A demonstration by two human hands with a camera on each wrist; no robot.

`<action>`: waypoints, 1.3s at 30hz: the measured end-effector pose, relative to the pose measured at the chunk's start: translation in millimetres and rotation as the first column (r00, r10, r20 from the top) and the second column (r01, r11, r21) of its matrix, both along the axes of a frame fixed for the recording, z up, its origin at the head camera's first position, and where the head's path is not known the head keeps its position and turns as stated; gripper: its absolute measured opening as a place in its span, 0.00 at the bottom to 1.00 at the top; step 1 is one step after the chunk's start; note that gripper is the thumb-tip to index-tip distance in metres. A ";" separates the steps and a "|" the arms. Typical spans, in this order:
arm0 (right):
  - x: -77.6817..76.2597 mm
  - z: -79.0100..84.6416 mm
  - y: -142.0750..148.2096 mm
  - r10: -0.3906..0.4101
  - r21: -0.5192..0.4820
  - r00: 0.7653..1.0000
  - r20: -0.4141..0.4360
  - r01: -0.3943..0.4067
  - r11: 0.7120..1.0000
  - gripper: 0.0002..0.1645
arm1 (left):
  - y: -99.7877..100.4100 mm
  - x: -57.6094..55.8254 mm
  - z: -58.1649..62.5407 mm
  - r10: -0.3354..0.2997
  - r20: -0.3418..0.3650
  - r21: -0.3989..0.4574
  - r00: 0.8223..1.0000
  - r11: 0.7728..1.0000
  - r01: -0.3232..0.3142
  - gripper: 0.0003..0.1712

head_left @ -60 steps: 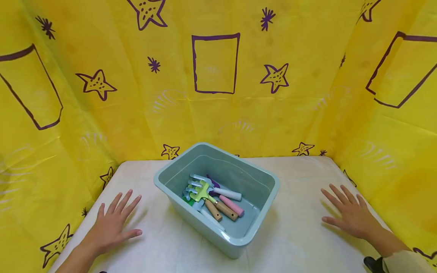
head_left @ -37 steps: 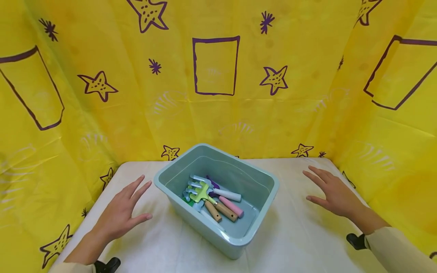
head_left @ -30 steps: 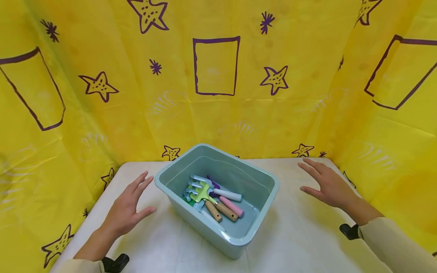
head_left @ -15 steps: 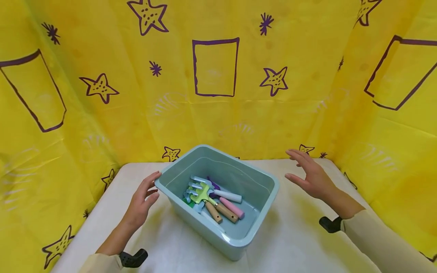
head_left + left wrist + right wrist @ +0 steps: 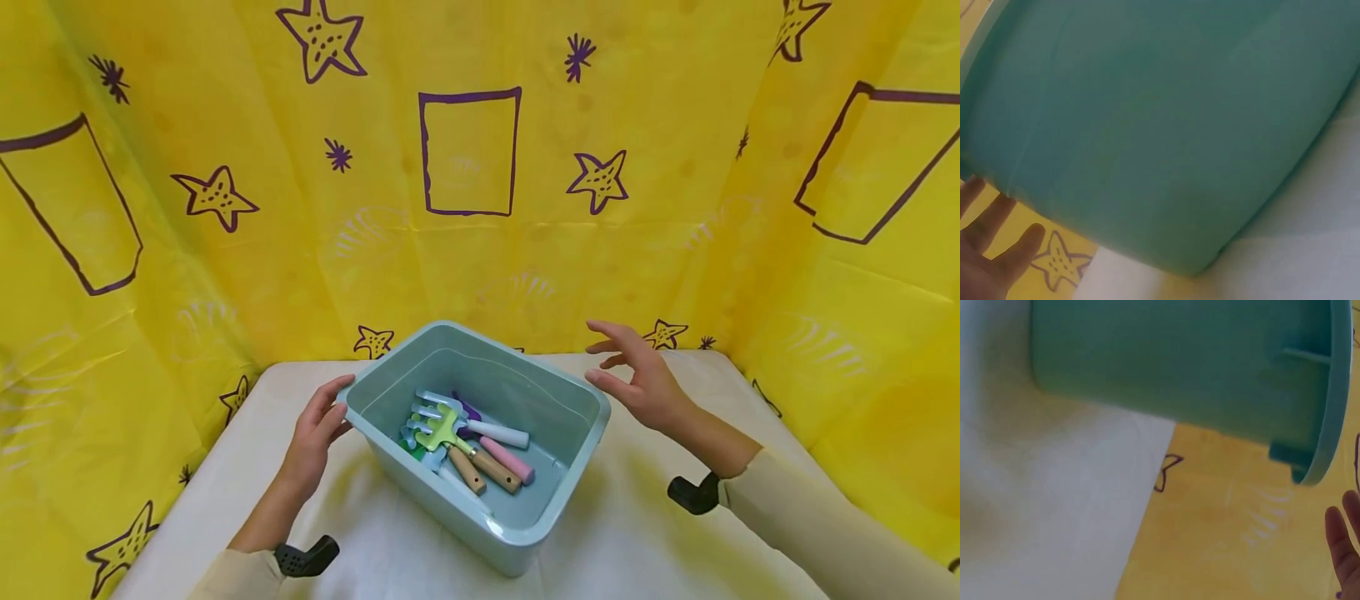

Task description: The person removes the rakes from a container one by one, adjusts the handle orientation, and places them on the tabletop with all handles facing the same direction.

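A pale blue-green plastic tub [image 5: 442, 502] stands turned at an angle on the white cloth. Inside lie several small hand tools: a light green fork [image 5: 441, 427] with a wooden handle, pale blue forks [image 5: 435, 398], one with a white handle [image 5: 498, 433], and a pink handle [image 5: 507, 461]. Purple and darker green pieces are partly hidden under them. My left hand [image 5: 311, 437] touches the rim at the tub's left corner with fairly straight fingers. By the right corner my right hand [image 5: 645, 383] hovers, fingers spread and apart from the rim, as the right wrist view also shows.
White cloth [image 5: 645, 517] covers the table around the tub. Yellow curtain [image 5: 465, 275] with purple starfish drawings encloses the back and both sides. A black wrist device [image 5: 306, 557] sits at the left sleeve, another black device [image 5: 693, 493] at the right.
Both hands have come inward from the table's sides toward the tub. The left now reaches its left corner and the right nears the right corner. Tub and tools have stayed put.
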State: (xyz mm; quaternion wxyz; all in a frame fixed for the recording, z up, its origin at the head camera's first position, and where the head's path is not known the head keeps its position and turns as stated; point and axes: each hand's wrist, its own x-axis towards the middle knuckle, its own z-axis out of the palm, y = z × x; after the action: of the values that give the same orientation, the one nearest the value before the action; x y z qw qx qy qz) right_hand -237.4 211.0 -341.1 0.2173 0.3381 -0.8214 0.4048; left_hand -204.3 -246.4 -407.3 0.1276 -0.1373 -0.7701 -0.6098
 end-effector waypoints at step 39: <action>-52.9 56.9 -101.2 0.245 0.093 0.743 0.623 -0.381 0.920 0.45 | 18.5 -21.8 -12.7 0.061 0.123 0.136 0.991 0.988 -0.078 0.26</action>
State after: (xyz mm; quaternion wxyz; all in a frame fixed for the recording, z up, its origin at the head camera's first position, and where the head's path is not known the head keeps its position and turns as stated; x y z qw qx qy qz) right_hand -290.4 109.8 -284.1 -0.1628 0.3477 -0.8169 0.4305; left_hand -226.1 -227.9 -420.1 0.1123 -0.0648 -0.7357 -0.6648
